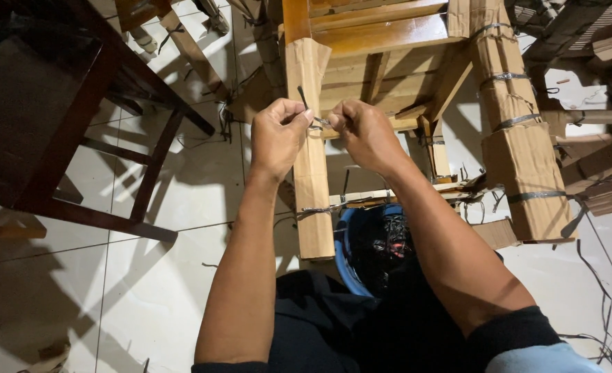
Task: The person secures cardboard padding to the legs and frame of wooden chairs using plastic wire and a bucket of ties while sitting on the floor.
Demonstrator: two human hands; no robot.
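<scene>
A wooden chair point(382, 34) stands in front of me, its legs wrapped in brown cardboard. My left hand point(278, 135) and my right hand point(365, 131) meet at the near left leg point(309, 76), each pinching an end of a thin dark strap point(304, 102) that runs round the cardboard. One strap end sticks up above my left fingers. Lower on the same leg another strap point(320, 208) is tied tight. The right leg point(517, 124) carries several such ties.
A blue bucket point(347, 259) with dark strap pieces sits between my knees. A dark wooden chair point(64, 117) stands at the left. Cardboard-wrapped furniture point(596, 159) crowds the right. Strap scraps point(603, 304) lie on the white tiled floor point(147, 276).
</scene>
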